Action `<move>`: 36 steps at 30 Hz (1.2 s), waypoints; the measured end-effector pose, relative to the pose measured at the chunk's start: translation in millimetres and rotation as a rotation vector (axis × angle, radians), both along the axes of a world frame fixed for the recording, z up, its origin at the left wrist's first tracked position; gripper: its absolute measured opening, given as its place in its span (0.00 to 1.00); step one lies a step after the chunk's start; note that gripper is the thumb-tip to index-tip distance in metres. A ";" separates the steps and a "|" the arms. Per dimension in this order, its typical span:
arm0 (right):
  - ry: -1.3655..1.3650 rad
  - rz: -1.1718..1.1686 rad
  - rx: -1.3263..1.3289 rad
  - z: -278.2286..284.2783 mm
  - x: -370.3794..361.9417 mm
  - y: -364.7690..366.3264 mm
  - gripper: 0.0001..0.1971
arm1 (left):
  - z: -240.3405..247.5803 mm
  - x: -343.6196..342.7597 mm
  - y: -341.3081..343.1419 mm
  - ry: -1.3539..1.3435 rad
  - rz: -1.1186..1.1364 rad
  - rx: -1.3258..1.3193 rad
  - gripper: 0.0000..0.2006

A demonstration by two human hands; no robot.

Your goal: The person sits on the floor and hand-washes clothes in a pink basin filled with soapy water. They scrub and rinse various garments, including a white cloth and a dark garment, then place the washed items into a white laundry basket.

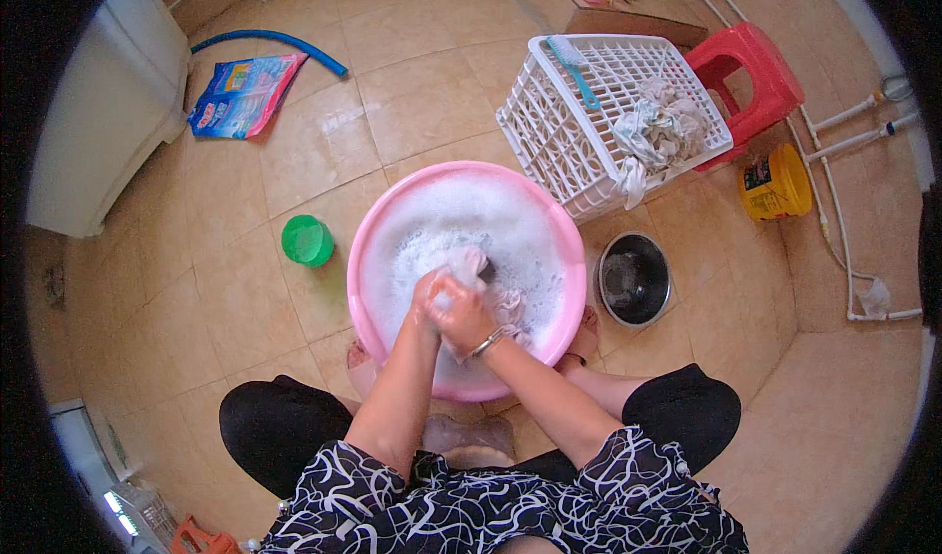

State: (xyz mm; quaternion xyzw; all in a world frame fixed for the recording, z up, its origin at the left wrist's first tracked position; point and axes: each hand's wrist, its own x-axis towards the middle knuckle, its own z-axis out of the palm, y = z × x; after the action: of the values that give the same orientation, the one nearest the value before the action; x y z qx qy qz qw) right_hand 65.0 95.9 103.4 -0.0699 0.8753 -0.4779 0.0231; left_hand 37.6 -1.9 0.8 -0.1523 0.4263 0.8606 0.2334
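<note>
Over the soapy water of a round pink basin [363,222], both of my hands are closed together on a wet, pale, sudsy cloth [468,263]. My left hand [426,294] presses against my right hand [465,316], which has a bracelet at its wrist. Part of the cloth sticks out past my fingers on the far side, and more of it seems to hang below the right hand into the suds. Thick white foam [481,201] covers most of the water. How the fingers of each hand grip is partly hidden.
A white plastic basket [549,132] bears a blue brush [579,75] and crumpled cloths [662,127]. Around it are a red stool [751,68], a yellow bucket [775,183] and a metal bowl [634,279]. Left lie a green container [307,241], a detergent bag [240,98] and a blue hose [285,37].
</note>
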 end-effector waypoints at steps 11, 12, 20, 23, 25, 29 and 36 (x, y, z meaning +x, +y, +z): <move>-0.664 0.131 0.682 -33.8 -59.4 107.0 0.18 | 37.9 0.2 38.1 -0.159 0.098 -0.240 0.15; -0.699 0.108 0.813 -33.7 -58.3 106.1 0.20 | 24.6 4.2 32.2 -0.260 0.055 -0.229 0.14; -0.812 0.136 0.733 -70.8 -43.8 56.8 0.22 | -14.8 -0.7 11.9 -0.510 0.170 0.182 0.09; -0.698 -0.042 0.582 -67.3 -40.2 50.9 0.23 | -1.9 -2.4 12.9 -0.650 0.139 0.249 0.10; -0.216 0.008 0.245 -55.7 -32.4 42.1 0.23 | 5.7 -3.9 15.5 -0.611 0.180 0.291 0.11; -0.010 -0.046 -0.108 -27.4 -11.6 20.1 0.22 | 25.4 -5.2 20.9 -0.350 0.293 0.241 0.11; -0.143 -0.353 -0.480 -13.5 -46.3 39.0 0.29 | 80.0 -14.4 46.2 -0.254 0.263 0.162 0.13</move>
State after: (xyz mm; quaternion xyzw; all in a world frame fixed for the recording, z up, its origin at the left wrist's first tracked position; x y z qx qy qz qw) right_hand 18.7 134.8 89.9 0.1138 0.7320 -0.6715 -0.0162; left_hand 23.2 44.3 80.8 -0.2947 0.2991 0.8891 0.1822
